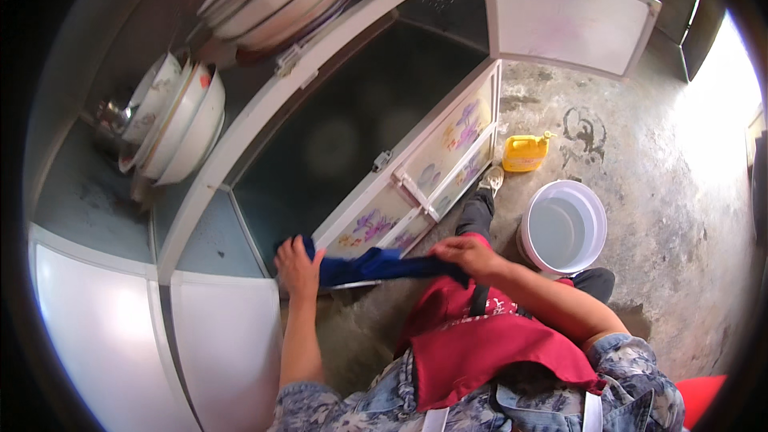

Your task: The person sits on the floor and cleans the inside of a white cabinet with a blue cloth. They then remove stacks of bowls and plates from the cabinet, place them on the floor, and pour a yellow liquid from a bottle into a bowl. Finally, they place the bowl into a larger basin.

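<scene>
A dark blue cloth stretches between my two hands, beside the near end of the open cabinet. My left hand holds one end at the near corner of the dark cabinet shelf, its thumb lying along the cloth. The other end is gripped in my right hand, in front of my red apron. Just past the cloth are the cabinet's lower doors, white-framed with printed purple flowers.
Stacked bowls and plates sit on the upper shelf. White cabinet doors hang open at near left and far right. On the concrete floor stand a white bucket of water and a yellow jug.
</scene>
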A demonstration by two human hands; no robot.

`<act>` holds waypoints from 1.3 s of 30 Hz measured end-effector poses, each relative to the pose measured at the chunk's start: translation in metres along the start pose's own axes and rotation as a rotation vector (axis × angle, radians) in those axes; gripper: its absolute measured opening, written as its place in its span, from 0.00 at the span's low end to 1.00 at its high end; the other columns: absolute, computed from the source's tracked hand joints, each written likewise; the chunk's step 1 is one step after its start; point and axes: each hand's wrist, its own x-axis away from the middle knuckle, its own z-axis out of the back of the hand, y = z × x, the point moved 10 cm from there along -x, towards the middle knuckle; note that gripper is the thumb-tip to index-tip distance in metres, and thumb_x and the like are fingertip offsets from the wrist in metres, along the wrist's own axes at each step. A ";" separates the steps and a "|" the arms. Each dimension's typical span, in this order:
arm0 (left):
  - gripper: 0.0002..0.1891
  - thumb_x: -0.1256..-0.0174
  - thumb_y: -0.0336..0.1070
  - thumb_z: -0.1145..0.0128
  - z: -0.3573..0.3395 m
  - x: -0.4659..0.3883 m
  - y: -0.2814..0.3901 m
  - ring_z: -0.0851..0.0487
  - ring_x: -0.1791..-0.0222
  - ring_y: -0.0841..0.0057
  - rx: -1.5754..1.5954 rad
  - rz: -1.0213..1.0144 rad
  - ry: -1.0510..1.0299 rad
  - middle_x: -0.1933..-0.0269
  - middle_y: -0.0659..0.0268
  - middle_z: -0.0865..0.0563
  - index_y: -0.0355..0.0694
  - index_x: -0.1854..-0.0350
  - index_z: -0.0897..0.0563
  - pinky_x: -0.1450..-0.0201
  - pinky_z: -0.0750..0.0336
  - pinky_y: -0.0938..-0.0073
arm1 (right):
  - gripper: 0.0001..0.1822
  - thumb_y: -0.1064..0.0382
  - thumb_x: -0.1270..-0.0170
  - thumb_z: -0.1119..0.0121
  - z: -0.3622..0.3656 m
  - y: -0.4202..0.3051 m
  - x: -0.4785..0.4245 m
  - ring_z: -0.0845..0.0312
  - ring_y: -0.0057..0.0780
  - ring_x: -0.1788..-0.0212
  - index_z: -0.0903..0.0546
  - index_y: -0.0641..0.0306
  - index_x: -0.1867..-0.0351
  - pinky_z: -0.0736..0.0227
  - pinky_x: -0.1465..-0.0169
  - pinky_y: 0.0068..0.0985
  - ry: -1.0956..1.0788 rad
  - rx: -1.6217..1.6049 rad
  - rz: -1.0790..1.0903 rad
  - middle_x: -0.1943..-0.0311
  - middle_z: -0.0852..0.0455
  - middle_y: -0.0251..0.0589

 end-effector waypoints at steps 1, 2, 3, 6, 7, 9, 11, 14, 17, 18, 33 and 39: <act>0.26 0.55 0.48 0.37 0.006 0.008 -0.013 0.30 0.52 0.60 -0.037 0.019 -0.027 0.53 0.58 0.25 0.40 0.55 0.28 0.52 0.35 0.64 | 0.13 0.57 0.37 0.48 -0.014 0.001 -0.006 0.29 0.14 0.64 0.20 0.65 0.61 0.35 0.57 0.13 -0.045 0.003 0.030 0.67 0.21 0.26; 0.25 0.55 0.48 0.37 0.006 0.018 -0.031 0.27 0.54 0.60 -0.042 0.083 -0.070 0.55 0.58 0.24 0.41 0.56 0.28 0.54 0.33 0.64 | 0.13 0.57 0.37 0.48 -0.034 0.006 -0.013 0.29 0.14 0.63 0.20 0.65 0.61 0.35 0.57 0.13 -0.139 -0.059 0.058 0.67 0.21 0.26; 0.24 0.54 0.48 0.37 0.005 0.018 -0.039 0.25 0.56 0.61 -0.037 0.127 -0.107 0.57 0.58 0.22 0.41 0.56 0.27 0.57 0.31 0.65 | 0.13 0.57 0.37 0.48 -0.046 0.008 -0.014 0.29 0.14 0.63 0.20 0.65 0.61 0.34 0.57 0.13 -0.217 -0.123 0.098 0.68 0.21 0.26; 0.18 0.51 0.42 0.37 0.043 -0.002 -0.010 0.21 0.63 0.54 0.380 0.296 0.087 0.66 0.55 0.19 0.40 0.62 0.26 0.63 0.27 0.62 | 0.13 0.58 0.38 0.47 -0.042 0.006 -0.013 0.27 0.16 0.63 0.20 0.66 0.62 0.32 0.57 0.16 -0.167 -0.139 0.094 0.67 0.20 0.29; 0.14 0.49 0.40 0.38 0.063 -0.018 0.025 0.20 0.65 0.58 0.633 0.255 0.162 0.68 0.55 0.19 0.39 0.64 0.26 0.63 0.27 0.66 | 0.14 0.56 0.37 0.47 -0.030 0.002 -0.010 0.26 0.18 0.62 0.20 0.66 0.63 0.32 0.56 0.17 -0.112 -0.194 0.066 0.66 0.19 0.30; 0.10 0.43 0.36 0.43 0.078 -0.039 0.087 0.27 0.70 0.77 1.023 0.145 0.180 0.71 0.66 0.23 0.37 0.64 0.26 0.64 0.31 0.76 | 0.16 0.54 0.37 0.48 -0.013 -0.004 0.001 0.25 0.20 0.60 0.20 0.67 0.64 0.33 0.53 0.18 -0.030 -0.300 0.000 0.65 0.19 0.33; 0.10 0.43 0.36 0.43 0.104 -0.046 0.165 0.29 0.68 0.79 1.261 0.067 0.115 0.70 0.68 0.25 0.38 0.63 0.27 0.62 0.32 0.78 | 0.28 0.40 0.41 0.51 0.003 -0.011 0.011 0.24 0.27 0.59 0.24 0.67 0.57 0.31 0.51 0.23 -0.041 -0.529 -0.046 0.62 0.19 0.38; 0.12 0.45 0.38 0.40 0.125 -0.028 0.266 0.26 0.66 0.73 1.442 -0.287 0.049 0.67 0.63 0.25 0.39 0.64 0.27 0.61 0.31 0.73 | 0.37 0.31 0.46 0.54 0.028 -0.043 0.036 0.23 0.30 0.60 0.28 0.65 0.51 0.29 0.53 0.27 0.004 -0.802 0.104 0.61 0.20 0.41; 0.14 0.52 0.32 0.39 0.163 0.016 0.340 0.25 0.63 0.62 1.298 -0.766 0.075 0.65 0.60 0.24 0.38 0.64 0.27 0.56 0.33 0.66 | 0.34 0.32 0.48 0.50 0.099 -0.052 0.067 0.23 0.32 0.62 0.27 0.61 0.53 0.27 0.56 0.30 0.229 -0.920 0.300 0.62 0.20 0.40; 0.15 0.56 0.31 0.39 0.161 0.031 0.356 0.25 0.62 0.62 1.307 -0.894 0.009 0.65 0.60 0.24 0.39 0.64 0.27 0.56 0.33 0.66 | 0.31 0.34 0.48 0.48 0.114 -0.060 0.079 0.22 0.33 0.64 0.25 0.60 0.56 0.26 0.57 0.30 0.313 -0.910 0.331 0.64 0.19 0.40; 0.15 0.53 0.29 0.41 0.089 -0.004 0.239 0.24 0.56 0.63 0.999 -0.534 0.060 0.58 0.61 0.22 0.41 0.60 0.23 0.53 0.30 0.68 | 0.13 0.71 0.58 0.41 0.203 -0.139 0.131 0.26 0.23 0.74 0.23 0.69 0.66 0.31 0.69 0.22 0.794 0.367 0.447 0.75 0.22 0.34; 0.12 0.49 0.27 0.45 0.193 -0.049 0.108 0.26 0.53 0.64 0.606 -0.267 0.726 0.56 0.60 0.23 0.39 0.60 0.23 0.51 0.34 0.65 | 0.28 0.50 0.40 0.45 0.096 -0.251 0.075 0.33 0.21 0.57 0.32 0.71 0.46 0.37 0.50 0.18 0.580 0.201 0.740 0.58 0.25 0.36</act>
